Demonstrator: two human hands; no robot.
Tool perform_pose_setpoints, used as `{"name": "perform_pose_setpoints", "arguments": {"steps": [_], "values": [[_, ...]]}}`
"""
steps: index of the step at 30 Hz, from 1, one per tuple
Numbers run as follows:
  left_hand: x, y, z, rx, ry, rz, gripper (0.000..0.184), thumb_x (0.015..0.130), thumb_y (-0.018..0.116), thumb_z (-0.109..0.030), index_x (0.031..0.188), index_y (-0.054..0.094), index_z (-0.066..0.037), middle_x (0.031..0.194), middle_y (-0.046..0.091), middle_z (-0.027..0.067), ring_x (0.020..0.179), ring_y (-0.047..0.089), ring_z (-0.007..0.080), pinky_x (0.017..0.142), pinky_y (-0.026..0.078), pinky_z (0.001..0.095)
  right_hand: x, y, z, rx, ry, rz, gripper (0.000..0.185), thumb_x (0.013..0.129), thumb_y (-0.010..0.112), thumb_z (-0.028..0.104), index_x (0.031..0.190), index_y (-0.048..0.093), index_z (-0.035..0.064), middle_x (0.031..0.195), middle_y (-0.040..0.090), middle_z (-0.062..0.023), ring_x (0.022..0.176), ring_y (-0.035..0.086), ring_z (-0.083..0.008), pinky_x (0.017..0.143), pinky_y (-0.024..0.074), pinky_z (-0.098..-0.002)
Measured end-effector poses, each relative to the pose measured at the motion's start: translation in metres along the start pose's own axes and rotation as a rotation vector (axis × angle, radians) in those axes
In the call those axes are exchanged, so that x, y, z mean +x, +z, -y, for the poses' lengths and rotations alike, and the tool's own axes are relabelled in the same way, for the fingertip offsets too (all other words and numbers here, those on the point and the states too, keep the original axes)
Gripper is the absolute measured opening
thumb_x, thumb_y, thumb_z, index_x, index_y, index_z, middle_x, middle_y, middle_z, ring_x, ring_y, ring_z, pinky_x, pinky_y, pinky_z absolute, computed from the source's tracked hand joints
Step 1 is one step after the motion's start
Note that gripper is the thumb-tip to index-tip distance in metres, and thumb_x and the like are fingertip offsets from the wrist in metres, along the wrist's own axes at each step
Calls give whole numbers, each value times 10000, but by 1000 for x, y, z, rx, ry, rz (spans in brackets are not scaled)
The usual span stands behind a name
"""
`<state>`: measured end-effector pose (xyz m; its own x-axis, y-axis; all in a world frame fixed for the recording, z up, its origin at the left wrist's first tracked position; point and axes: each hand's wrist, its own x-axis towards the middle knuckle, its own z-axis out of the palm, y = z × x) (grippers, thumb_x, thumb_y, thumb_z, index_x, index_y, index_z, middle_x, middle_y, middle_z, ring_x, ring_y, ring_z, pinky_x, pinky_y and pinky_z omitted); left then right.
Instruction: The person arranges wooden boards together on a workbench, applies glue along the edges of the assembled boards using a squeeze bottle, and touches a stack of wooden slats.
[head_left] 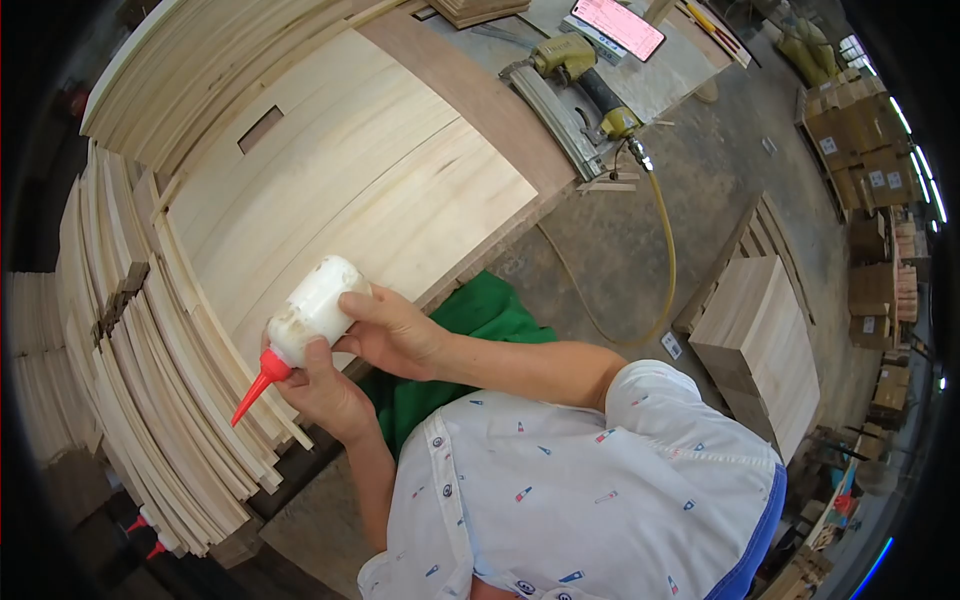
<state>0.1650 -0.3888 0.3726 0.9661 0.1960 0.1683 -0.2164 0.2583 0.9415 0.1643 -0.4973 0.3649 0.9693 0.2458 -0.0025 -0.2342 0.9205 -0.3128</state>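
Note:
A white glue bottle point(318, 302) with a red pointed nozzle is held tilted, its tip pointing down and left. My left hand point(325, 393) is wrapped round the neck end, close to the red cap. Near the bottle's base, my right hand point(392, 332) grips it with the thumb on top. Under and behind the bottle lies a pale wooden panel point(400, 180) with a small rectangular slot and a seam along it.
Wood strips point(170, 370) are stacked on the left. A nail gun point(580, 90) with a yellow hose lies at the table's far right, near a lit phone point(620, 27). Green cloth point(480, 315) hangs by the table edge. Stacked boards point(750, 330) and cartons point(860, 140) stand rightward.

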Motion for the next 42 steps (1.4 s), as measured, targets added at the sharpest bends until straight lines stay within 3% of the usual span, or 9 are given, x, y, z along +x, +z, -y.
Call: {"name": "perform_pose_setpoints", "arguments": {"steps": [8, 10, 13, 15, 18, 21, 30, 33, 42], "values": [[-23, -9, 13, -213, -66, -52, 444, 871, 664, -169, 1235, 486, 12, 1141, 590, 89, 1008, 587, 182, 880, 480, 328, -16, 7, -12, 103, 54, -2, 504, 888, 643, 247, 1290, 439, 21, 1244, 556, -140, 1141, 549, -274, 993, 443, -440], [-30, -11, 19, -122, -41, -55, 344, 919, 591, -129, 1227, 509, 0, 1143, 596, 87, 1000, 591, 178, 874, 482, 318, -16, 8, -10, 45, 85, -57, 462, 868, 666, 211, 1231, 475, -1, 1152, 598, -134, 1048, 596, -256, 882, 523, -407], [-34, -9, 6, 1, -68, 112, 520, 870, 678, -160, 1295, 412, -23, 1273, 502, 105, 1148, 506, 189, 958, 421, 338, 2, 12, 2, -122, 43, -64, 473, 903, 614, 280, 1251, 447, 7, 1186, 572, -151, 1086, 587, -276, 930, 504, -443], [-36, -26, 2, 733, 221, 175, 577, 762, 743, -146, 1257, 481, -9, 1277, 488, 184, 1230, 443, 342, 1015, 377, 418, 18, 17, 18, -221, -12, -29, 466, 949, 528, 311, 1274, 418, -4, 1237, 547, -170, 1186, 527, -317, 979, 459, -514], [-35, -50, 4, 1014, 408, 300, 511, 744, 738, -150, 1204, 557, -21, 1318, 490, 152, 1283, 392, 352, 1045, 338, 448, 42, 14, 27, -309, -5, -39, 484, 942, 544, 307, 1284, 398, -3, 1254, 523, -175, 1185, 518, -332, 970, 460, -553], [-28, -61, 7, 1126, 427, 379, 505, 747, 733, -180, 1189, 563, -3, 1320, 486, 159, 1281, 391, 361, 1052, 324, 458, 61, 17, 26, -397, -36, -90, 557, 889, 640, 255, 1288, 358, -12, 1248, 481, -185, 1189, 500, -349, 954, 481, -569], [-21, -77, 14, 1082, 375, 436, 493, 750, 726, -184, 1177, 566, 3, 1318, 490, 149, 1294, 377, 346, 1052, 311, 462, 88, 20, 15, -592, 22, -41, 517, 928, 554, 367, 1269, 411, 7, 1237, 519, -165, 1158, 531, -290, 844, 539, -496], [-21, -78, 15, 1072, 370, 415, 489, 748, 728, -181, 1174, 568, -3, 1319, 490, 140, 1295, 380, 336, 1052, 310, 450, 91, 28, 15, -485, 54, 83, 505, 914, 561, 342, 1273, 426, 13, 1238, 528, -157, 1125, 550, -297, 818, 537, -481], [-23, -79, 17, 1066, 361, 404, 497, 742, 733, -190, 1180, 570, -21, 1324, 492, 116, 1307, 375, 313, 1054, 308, 448, 95, 6, 12, -480, 49, 138, 520, 869, 626, 302, 1256, 449, 4, 1208, 549, -168, 1112, 556, -328, 821, 534, -483]]}}
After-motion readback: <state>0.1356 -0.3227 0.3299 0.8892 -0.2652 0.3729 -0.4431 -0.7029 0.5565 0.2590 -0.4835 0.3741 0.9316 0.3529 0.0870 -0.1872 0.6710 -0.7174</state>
